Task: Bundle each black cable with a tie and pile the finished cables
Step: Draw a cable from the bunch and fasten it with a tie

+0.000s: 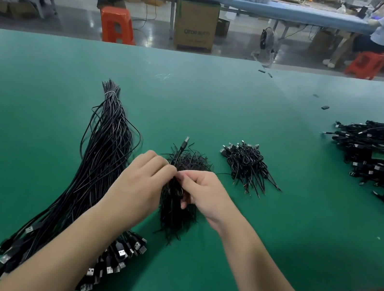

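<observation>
Left hand (pixel 146 178): fingers curled, pinching the coiled black cable (pixel 180 153) held above the heap of loose ties (pixel 175 208); its USB plug points away.
Right hand (pixel 199 192): fingertips pinched on what seems a tie at the same spot, meeting the left.
Left: long sheaf of unbundled USB cables (pixel 99 163), bound at the far end.
Right: small pile of finished cables (pixel 246 164); a larger heap (pixel 382 157) well apart at the green table's (pixel 220 94) edge.
Advice: keep the coil tight while twisting; cinch mid-coil.
</observation>
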Available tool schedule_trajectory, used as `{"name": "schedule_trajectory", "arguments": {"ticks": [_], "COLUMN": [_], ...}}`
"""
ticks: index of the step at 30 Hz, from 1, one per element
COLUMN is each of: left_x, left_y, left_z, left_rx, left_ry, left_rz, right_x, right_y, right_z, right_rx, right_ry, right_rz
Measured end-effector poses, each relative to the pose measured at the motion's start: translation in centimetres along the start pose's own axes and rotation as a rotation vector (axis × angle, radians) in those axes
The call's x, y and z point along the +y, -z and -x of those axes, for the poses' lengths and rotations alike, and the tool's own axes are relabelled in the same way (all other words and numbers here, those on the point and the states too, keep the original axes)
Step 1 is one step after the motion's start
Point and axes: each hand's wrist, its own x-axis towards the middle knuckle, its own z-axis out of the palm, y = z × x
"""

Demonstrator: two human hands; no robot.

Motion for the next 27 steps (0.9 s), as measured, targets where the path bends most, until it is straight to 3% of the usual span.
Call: {"name": "schedule_trajectory", "arguments": {"ticks": [2, 6, 9, 18, 22, 25, 27], "left_x": [-0.3, -0.4, 0.0, 0.3, -0.4, -1.9, -3.8], "left_y": [-0.2, -0.2, 0.2, 0.6, 0.1, -1.1, -2.1], "left_z": [0.2, 0.2, 0.1, 0.0, -0.1, 0.2, 0.7], "left_rx": [-0.016, 0.029, 0.062, 0.020, -0.071, -0.140, -0.151], "left_ry": [-0.062, 0.011, 0.120, 0.531, 0.620, 0.622, 0.674], "left_rz": [-0.050, 0.002, 0.182, 0.670, 0.751, 0.628, 0.463], "right_x": [-0.1, -0.1, 0.2, 0.3, 0.3, 0.0, -0.4], "right_y": [0.0, 0.2, 0.3, 1.8, 2.2, 3.0, 4.2], "right_z": [0.1, 0.2, 0.3, 0.4, 0.3, 0.0, -0.7], "right_rx": [-0.028, -0.051, -0.089, -0.190, -0.159, -0.079, 0.030], "right_ry": [-0.030, -0.041, 0.043, -0.121, -0.146, -0.180, -0.208], "right_rz": [-0.018, -0.126, -0.130, -0.465, -0.398, -0.275, -0.061]}}
